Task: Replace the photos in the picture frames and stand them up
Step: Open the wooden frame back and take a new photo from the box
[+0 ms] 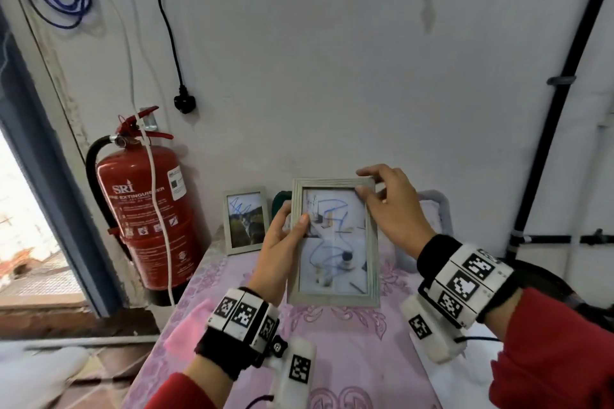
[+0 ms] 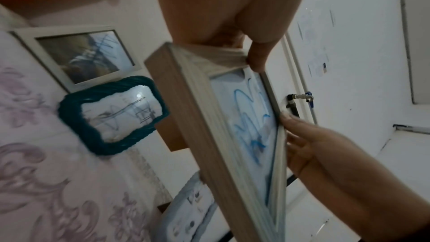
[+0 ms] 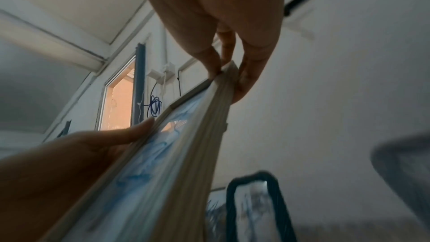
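A pale wooden picture frame (image 1: pixel 372 242) is held upright over the table, its photo (image 1: pixel 335 242) scrawled with blue lines. My left hand (image 1: pixel 295 226) grips its left edge, thumb on the glass. My right hand (image 1: pixel 370 191) pinches the top right corner. The left wrist view shows the frame (image 2: pixel 202 117) edge-on, the left hand (image 2: pixel 253 56) at its top and the right hand (image 2: pixel 302 141) beside it. In the right wrist view the right hand (image 3: pixel 228 73) pinches the frame (image 3: pixel 197 144). I cannot tell whether its bottom edge touches the cloth.
A small pale frame (image 1: pixel 246 219) stands against the wall, a teal frame (image 1: pixel 279 206) beside it and a light blue one (image 1: pixel 437 212) behind my right hand. A lilac patterned cloth (image 1: pixel 349 359) covers the table. A red fire extinguisher (image 1: pixel 146 202) hangs at the left.
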`<state>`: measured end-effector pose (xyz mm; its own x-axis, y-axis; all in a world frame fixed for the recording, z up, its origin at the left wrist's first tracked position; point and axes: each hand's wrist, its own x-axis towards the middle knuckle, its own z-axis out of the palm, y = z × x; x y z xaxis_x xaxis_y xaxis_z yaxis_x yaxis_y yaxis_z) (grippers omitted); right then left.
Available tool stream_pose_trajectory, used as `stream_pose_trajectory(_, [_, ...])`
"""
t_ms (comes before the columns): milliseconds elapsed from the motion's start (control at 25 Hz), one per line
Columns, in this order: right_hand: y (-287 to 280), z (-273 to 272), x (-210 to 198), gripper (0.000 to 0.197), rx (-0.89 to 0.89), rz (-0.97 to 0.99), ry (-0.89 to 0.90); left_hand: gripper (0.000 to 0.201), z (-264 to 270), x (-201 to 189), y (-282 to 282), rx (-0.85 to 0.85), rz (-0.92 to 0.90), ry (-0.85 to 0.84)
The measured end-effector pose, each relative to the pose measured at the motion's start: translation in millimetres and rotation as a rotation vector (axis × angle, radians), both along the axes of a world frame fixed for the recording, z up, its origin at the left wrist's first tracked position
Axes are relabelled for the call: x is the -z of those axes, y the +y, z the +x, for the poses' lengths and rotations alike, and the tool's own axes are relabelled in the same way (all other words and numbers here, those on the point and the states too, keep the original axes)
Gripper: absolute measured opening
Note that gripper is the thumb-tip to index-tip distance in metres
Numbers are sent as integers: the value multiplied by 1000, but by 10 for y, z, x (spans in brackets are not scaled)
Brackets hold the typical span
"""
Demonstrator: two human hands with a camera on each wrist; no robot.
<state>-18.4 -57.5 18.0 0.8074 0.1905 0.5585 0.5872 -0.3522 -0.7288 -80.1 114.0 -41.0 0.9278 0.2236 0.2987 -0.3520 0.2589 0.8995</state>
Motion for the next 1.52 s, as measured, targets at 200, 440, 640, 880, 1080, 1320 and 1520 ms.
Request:
stream_pose_trajectory(200, [-95, -402, 584, 34, -256, 237, 588, 28, -409, 453, -33, -26, -48, 119])
stream_pose_trajectory(440, [-114, -716, 1127, 45, -388, 279, 730, 31, -608, 828, -119, -71, -144, 143])
stream_pose_trajectory(640, [-109, -823, 1342, 40, -359, 376, 749, 34, -671, 961, -155, -108, -140, 173])
stream_pose_trajectory(880, [-154, -895, 1489, 38, -369, 416, 763, 35, -727, 1112, -154, -100, -139, 278])
stream_pose_trajectory(1080, [-107, -863, 1448, 38, -307, 433, 691, 54, -775, 1071, -164, -466, 596, 171])
stream_pose_trajectory(1320, [37, -870, 1275, 25, -414, 404, 649, 40, -762, 845, -454, -184, 507, 94])
stream_pose_trajectory(1520, [44, -833, 1204, 34, -395, 201, 552, 44, -762, 827, -409, -223, 449, 52])
